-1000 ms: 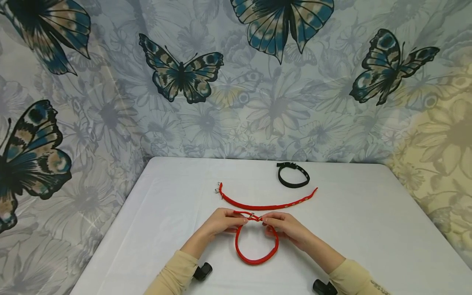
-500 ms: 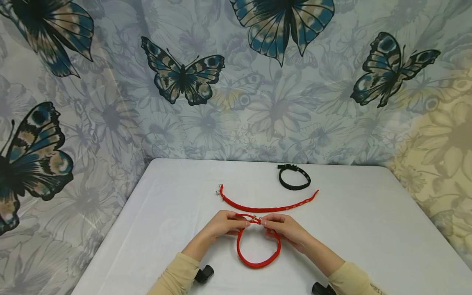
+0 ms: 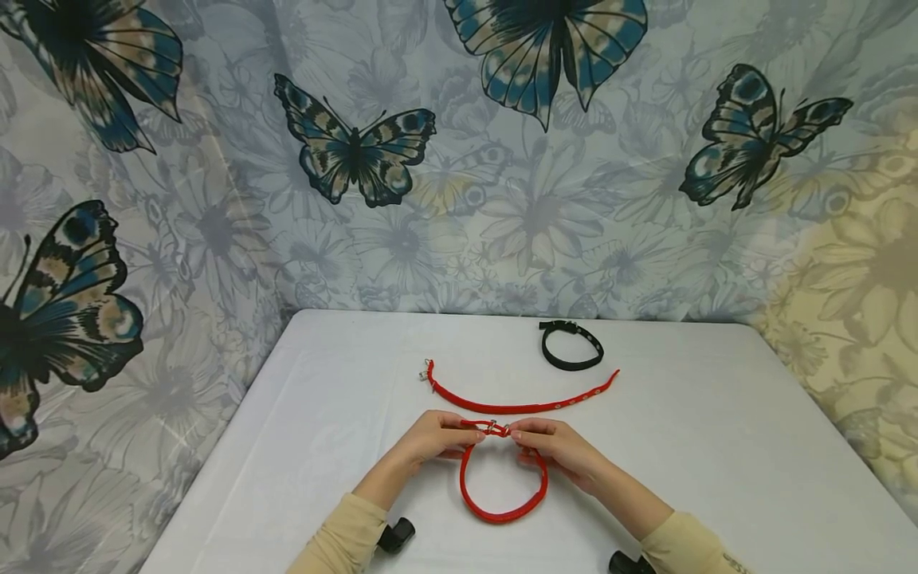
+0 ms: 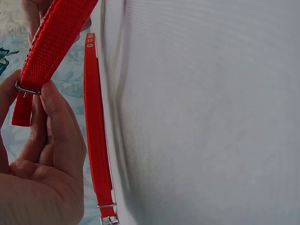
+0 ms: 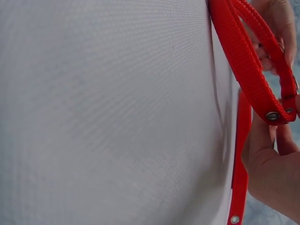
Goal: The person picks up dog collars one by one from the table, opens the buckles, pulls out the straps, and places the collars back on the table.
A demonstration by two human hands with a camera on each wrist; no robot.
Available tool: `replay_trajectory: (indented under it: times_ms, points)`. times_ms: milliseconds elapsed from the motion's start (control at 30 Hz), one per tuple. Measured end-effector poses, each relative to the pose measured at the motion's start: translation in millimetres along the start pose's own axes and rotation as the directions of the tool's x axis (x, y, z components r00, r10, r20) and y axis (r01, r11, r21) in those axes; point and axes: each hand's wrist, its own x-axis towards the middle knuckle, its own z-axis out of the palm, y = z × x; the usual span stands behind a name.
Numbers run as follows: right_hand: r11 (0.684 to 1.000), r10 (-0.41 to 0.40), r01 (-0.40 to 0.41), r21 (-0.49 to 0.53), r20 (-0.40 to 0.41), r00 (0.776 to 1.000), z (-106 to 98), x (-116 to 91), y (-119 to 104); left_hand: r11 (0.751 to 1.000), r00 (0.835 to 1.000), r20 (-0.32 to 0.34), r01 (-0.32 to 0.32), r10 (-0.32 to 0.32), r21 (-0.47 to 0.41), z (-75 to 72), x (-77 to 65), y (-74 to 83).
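A red buckle collar (image 3: 504,516), bent into a ring, is held up over the table between both hands. My left hand (image 3: 433,437) pinches it at the left of the buckle, where a short strap end sticks out. In the left wrist view the metal buckle (image 4: 28,89) sits between thumb and fingers. My right hand (image 3: 562,448) pinches the strap on the buckle's other side; the right wrist view shows eyelets in the collar (image 5: 239,56) close above the fingers. A second red collar (image 3: 509,409) lies unfastened just beyond the hands.
A black collar (image 3: 572,365), fastened in a ring, lies near the far edge of the white-covered table (image 3: 717,430). Behind the table hangs a butterfly-patterned cloth (image 3: 545,215). Black wrist-worn devices (image 3: 397,535) show beside the sleeves.
Both hands keep their hold on the red collar and shift its strap only slightly at the buckle. The two other collars have not moved.
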Motion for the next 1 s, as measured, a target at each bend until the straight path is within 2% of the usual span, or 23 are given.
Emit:
replay_trajectory:
  times_ms: [167,433,800,1000]
  points:
    - [1.0,-0.005,0.005,0.013,0.016,1.0,-0.8,-0.4,1.1,1.0,1.0,-0.003,0.001,-0.001,-0.001,-0.8,-0.6,-0.5]
    - [1.0,0.003,-0.003,0.009,-0.013,1.0,0.5,-0.6,0.0,1.0,1.0,0.002,0.0,0.0,-0.008,0.6,-1.2,0.7]
    - [0.999,-0.003,0.003,0.037,-0.013,1.0,1.9,1.3,1.8,1.0,1.0,0.012,0.002,-0.002,-0.008,3.5,-3.5,1.8]
    - [1.0,-0.015,0.015,0.007,-0.022,1.0,2.3,1.1,1.1,1.0,1.0,0.008,0.004,-0.004,-0.012,3.1,-4.4,2.0]
